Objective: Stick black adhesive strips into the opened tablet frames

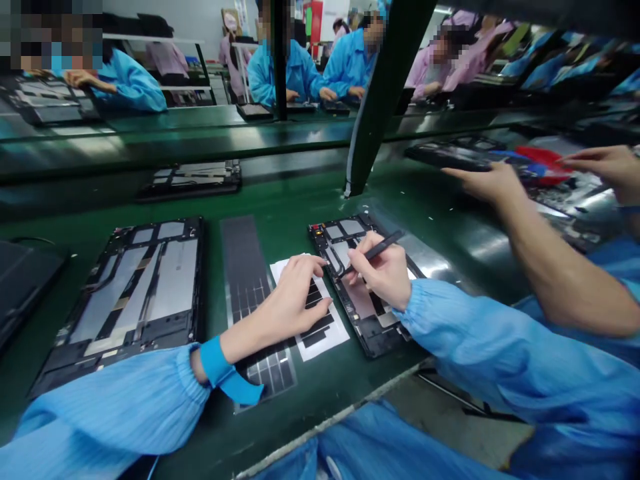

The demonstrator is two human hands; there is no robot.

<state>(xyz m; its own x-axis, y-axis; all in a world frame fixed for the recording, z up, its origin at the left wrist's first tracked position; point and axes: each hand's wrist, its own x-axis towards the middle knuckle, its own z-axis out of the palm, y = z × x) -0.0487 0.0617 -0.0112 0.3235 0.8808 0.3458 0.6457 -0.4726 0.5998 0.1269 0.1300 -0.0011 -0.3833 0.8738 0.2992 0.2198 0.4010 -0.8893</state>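
Note:
My right hand (380, 270) grips black tweezers (384, 245), their tips down at the left part of an opened tablet (373, 340). That tablet lies flat, its inner silver plates and cables showing. Beside its left edge, my left hand (295, 293) rests over a white sheet (327, 343) of black adhesive strips, fingers apart and holding nothing. A blue band (215, 363) circles my left wrist. Under and left of that forearm lies a clear-backed sheet of dark strips (243, 253). Where the tweezers' tips touch is too small to make out.
Another opened tablet (160, 280) lies at left, with a dark panel (25, 280) beyond it. A further tablet (195, 179) sits on the back ledge. A slanted green post (383, 100) rises ahead. At right, a co-worker's hands (500, 183) work near a red object (545, 163).

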